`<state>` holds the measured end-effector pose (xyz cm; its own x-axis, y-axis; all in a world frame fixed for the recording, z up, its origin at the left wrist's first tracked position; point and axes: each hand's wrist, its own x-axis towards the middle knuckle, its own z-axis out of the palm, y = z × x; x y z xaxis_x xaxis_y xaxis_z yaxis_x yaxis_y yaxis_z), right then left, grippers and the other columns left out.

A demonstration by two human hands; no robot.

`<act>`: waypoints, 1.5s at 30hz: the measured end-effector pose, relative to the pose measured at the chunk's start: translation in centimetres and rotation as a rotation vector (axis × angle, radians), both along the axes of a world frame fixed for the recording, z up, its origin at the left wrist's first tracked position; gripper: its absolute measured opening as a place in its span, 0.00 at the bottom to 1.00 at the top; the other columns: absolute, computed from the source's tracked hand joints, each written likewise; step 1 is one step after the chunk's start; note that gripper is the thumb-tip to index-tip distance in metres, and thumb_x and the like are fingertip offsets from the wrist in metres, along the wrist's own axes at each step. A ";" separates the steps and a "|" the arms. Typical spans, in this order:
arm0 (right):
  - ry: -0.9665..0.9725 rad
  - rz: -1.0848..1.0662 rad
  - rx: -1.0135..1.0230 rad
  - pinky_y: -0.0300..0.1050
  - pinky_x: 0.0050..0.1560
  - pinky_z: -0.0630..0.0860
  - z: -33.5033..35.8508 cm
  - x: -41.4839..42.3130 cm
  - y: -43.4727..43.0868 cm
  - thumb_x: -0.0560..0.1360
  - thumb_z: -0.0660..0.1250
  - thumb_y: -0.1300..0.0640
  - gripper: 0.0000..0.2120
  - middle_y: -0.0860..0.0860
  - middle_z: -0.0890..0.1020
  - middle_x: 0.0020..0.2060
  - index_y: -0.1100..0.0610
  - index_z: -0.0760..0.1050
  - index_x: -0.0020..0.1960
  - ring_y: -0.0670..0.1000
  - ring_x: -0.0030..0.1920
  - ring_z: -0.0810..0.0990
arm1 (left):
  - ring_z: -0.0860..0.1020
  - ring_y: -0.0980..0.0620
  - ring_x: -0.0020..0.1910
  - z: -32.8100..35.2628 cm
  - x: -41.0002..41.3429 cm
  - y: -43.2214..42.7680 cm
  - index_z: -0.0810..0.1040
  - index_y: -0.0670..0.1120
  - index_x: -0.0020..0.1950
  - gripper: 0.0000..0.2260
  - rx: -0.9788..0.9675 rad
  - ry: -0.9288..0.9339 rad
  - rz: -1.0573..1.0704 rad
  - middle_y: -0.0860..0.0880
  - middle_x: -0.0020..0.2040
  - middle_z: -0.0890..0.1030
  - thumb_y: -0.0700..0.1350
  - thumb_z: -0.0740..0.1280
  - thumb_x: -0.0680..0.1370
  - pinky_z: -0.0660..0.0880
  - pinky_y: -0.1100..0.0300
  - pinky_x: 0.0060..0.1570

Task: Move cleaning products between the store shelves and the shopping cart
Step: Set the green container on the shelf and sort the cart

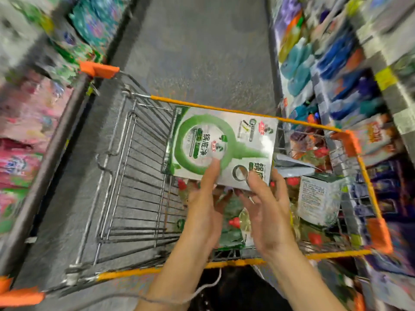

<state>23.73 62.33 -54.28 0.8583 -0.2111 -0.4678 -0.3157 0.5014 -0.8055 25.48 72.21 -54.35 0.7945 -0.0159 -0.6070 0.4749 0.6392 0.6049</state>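
- Over the right half of the shopping cart you hold one flat green-and-white box, printed face up. In this view its far edge lines up with the far rim; contact cannot be told.
- Your left hand grips the box's near edge, thumb pressed on the printed green ring and fingers curled beneath.
- Your right hand grips the same edge just beside it, thumb on the face and fingers wrapped round the near right corner. A narrow gap separates the two hands.
- Edges: a yellow rim runs along the far and near sides. Two orange corner guards mark the right end. The grey handle bar lies at the left.
- Room: on the handle side, grey floor shows through the wire grid. Products are bunched under the box and to its right.
- Count: one box in your hands. One white carton stands in the basket, right of your right hand. The red-capped bottles show at least four caps; blur prevents an exact count.
- Blurred shelves flank both sides, with the aisle floor between them.
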 end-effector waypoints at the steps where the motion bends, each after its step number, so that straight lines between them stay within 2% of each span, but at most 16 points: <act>1: -0.028 0.037 -0.029 0.47 0.54 0.77 0.5 -0.6 -0.5 0.55 0.83 0.43 0.44 0.53 0.79 0.61 0.49 0.69 0.66 0.52 0.58 0.81 | 0.80 0.43 0.57 0.5 -0.1 0.2 0.75 0.45 0.67 0.33 0.012 -0.024 -0.004 0.42 0.60 0.81 0.59 0.76 0.66 0.79 0.54 0.50; 3: -0.073 0.084 -0.095 0.46 0.55 0.77 1.8 -1.6 -1.6 0.48 0.81 0.35 0.51 0.52 0.77 0.63 0.46 0.68 0.68 0.51 0.61 0.79 | 0.81 0.45 0.55 1.4 -0.2 0.9 0.72 0.47 0.70 0.40 0.023 -0.064 -0.040 0.44 0.61 0.80 0.59 0.77 0.61 0.79 0.53 0.47; 5: -0.138 0.081 -0.129 0.56 0.65 0.72 3.1 -2.3 -3.4 0.49 0.80 0.33 0.53 0.53 0.77 0.65 0.47 0.67 0.69 0.54 0.65 0.76 | 0.79 0.42 0.60 2.2 -0.2 1.7 0.70 0.48 0.71 0.41 0.015 -0.129 -0.122 0.45 0.62 0.80 0.58 0.77 0.60 0.76 0.45 0.58; 7: -0.210 0.069 -0.147 0.61 0.70 0.66 4.4 -2.8 -5.1 0.51 0.79 0.32 0.51 0.53 0.78 0.64 0.47 0.68 0.70 0.55 0.65 0.76 | 0.78 0.43 0.62 3.1 -0.2 2.1 0.69 0.48 0.72 0.43 0.012 -0.216 -0.211 0.46 0.63 0.79 0.55 0.78 0.59 0.75 0.45 0.61; 11: -0.289 0.223 -0.185 0.62 0.64 0.68 6.5 -4.4 -7.3 0.55 0.78 0.33 0.46 0.48 0.81 0.60 0.47 0.69 0.69 0.52 0.59 0.80 | 0.78 0.43 0.61 5.0 -0.6 2.5 0.73 0.44 0.68 0.48 0.047 -0.341 -0.376 0.43 0.61 0.80 0.57 0.82 0.52 0.75 0.46 0.61; 14: -0.285 0.296 -0.122 0.67 0.66 0.67 6.9 -6.7 -8.2 0.57 0.80 0.41 0.43 0.57 0.78 0.64 0.51 0.72 0.68 0.62 0.64 0.76 | 0.79 0.41 0.60 5.9 -0.5 2.7 0.72 0.42 0.69 0.43 0.139 -0.449 -0.515 0.41 0.62 0.79 0.56 0.79 0.57 0.74 0.44 0.62; 18: -0.262 0.159 -0.091 0.62 0.65 0.72 6.5 -10.3 -8.7 0.55 0.82 0.46 0.42 0.61 0.76 0.65 0.52 0.74 0.67 0.62 0.64 0.77 | 0.81 0.41 0.54 6.5 -0.8 1.2 0.74 0.43 0.66 0.35 0.212 -0.523 -0.647 0.42 0.57 0.82 0.54 0.73 0.62 0.78 0.47 0.55; 22: -0.233 0.057 -0.076 0.52 0.52 0.81 6.3 -13.3 -8.5 0.55 0.81 0.48 0.39 0.59 0.78 0.63 0.50 0.75 0.65 0.60 0.61 0.79 | 0.83 0.44 0.50 6.4 -2.0 -0.6 0.74 0.42 0.66 0.35 0.188 -0.517 -0.734 0.43 0.56 0.83 0.53 0.72 0.61 0.80 0.52 0.49; 26: -0.267 -0.028 -0.058 0.46 0.50 0.81 7.4 -15.4 -8.8 0.59 0.79 0.51 0.38 0.55 0.79 0.63 0.51 0.73 0.68 0.55 0.58 0.82 | 0.82 0.43 0.54 6.5 -3.2 -2.3 0.73 0.43 0.67 0.37 0.147 -0.480 -0.765 0.42 0.58 0.82 0.55 0.73 0.61 0.79 0.50 0.53; 28: -0.313 -0.127 0.047 0.40 0.41 0.81 7.9 -16.4 -8.6 0.53 0.84 0.54 0.49 0.51 0.84 0.53 0.53 0.68 0.71 0.48 0.44 0.85 | 0.79 0.42 0.59 6.5 -4.5 -3.7 0.72 0.44 0.69 0.40 0.097 -0.431 -0.747 0.43 0.60 0.81 0.57 0.77 0.59 0.75 0.45 0.61; 29: -0.316 -0.191 0.067 0.40 0.38 0.80 8.1 -16.9 -8.4 0.48 0.86 0.53 0.55 0.49 0.85 0.46 0.54 0.67 0.71 0.46 0.39 0.85 | 0.78 0.42 0.61 6.5 -5.4 -4.4 0.72 0.45 0.69 0.43 0.082 -0.410 -0.740 0.43 0.61 0.80 0.58 0.78 0.58 0.72 0.43 0.64; 31: -0.279 -0.322 0.013 0.46 0.43 0.82 8.1 -17.6 -8.1 0.45 0.87 0.49 0.58 0.50 0.85 0.49 0.54 0.66 0.71 0.51 0.47 0.85 | 0.76 0.44 0.64 6.5 -7.3 -5.7 0.70 0.46 0.71 0.44 0.042 -0.398 -0.759 0.44 0.64 0.79 0.61 0.79 0.59 0.69 0.43 0.67; 34: -0.220 -0.540 -0.126 0.53 0.48 0.81 8.3 -19.6 -9.4 0.46 0.86 0.46 0.56 0.55 0.82 0.59 0.52 0.67 0.70 0.58 0.56 0.82 | 0.76 0.49 0.64 6.9 -9.7 -7.2 0.68 0.49 0.72 0.47 0.044 -0.414 -0.912 0.49 0.64 0.79 0.64 0.78 0.58 0.68 0.46 0.68; 37: -0.213 -0.646 -0.237 0.55 0.41 0.82 10.1 -23.5 -12.7 0.51 0.82 0.55 0.49 0.56 0.83 0.55 0.50 0.67 0.69 0.60 0.50 0.84 | 0.76 0.56 0.63 7.3 -11.1 -8.7 0.61 0.54 0.76 0.58 0.200 -0.465 -0.923 0.56 0.67 0.76 0.70 0.77 0.50 0.68 0.50 0.68; 40: -0.194 -0.631 -0.373 0.53 0.35 0.81 12.6 -28.1 -16.0 0.54 0.77 0.60 0.43 0.55 0.85 0.48 0.44 0.69 0.67 0.59 0.42 0.85 | 0.70 0.68 0.63 8.5 -12.0 -10.6 0.54 0.64 0.75 0.53 0.388 -0.680 -0.916 0.69 0.66 0.66 0.69 0.73 0.54 0.65 0.56 0.67; 45: -0.081 -0.434 -0.532 0.51 0.37 0.81 16.2 -35.8 -19.8 0.51 0.77 0.60 0.41 0.55 0.85 0.46 0.42 0.74 0.62 0.58 0.42 0.84 | 0.64 0.70 0.68 10.9 -15.8 -15.7 0.63 0.71 0.68 0.40 0.531 -1.156 -1.409 0.67 0.71 0.65 0.69 0.72 0.57 0.64 0.65 0.66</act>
